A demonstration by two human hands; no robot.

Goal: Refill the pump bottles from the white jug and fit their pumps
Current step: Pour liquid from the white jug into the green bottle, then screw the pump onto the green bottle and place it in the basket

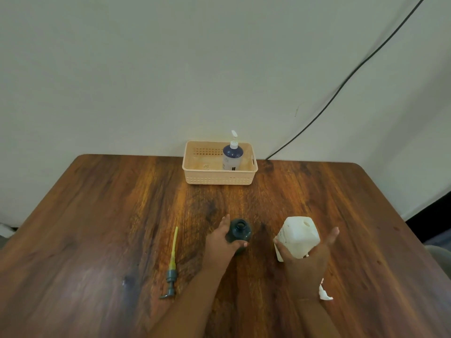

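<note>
Left hand (220, 242) grasps open dark teal plastic bottle (239, 231), upright on brown wooden table (97, 228). Right hand (310, 259) grips white plastic jug (299, 236), cap off. Grey pump with yellow tube (171, 267) lies left of bottle. Dark blue pump bottle (232, 156) stands in peach basket (219, 178).

Lighting even and moderately dim, with a greenish cast on the wall (146, 69). Soft sheen on the tabletop (97, 240) along its centre and near the left edge; shadows faint. Overall image soft. Wide-angle distortion bows the tabletop's far edge and corners.
</note>
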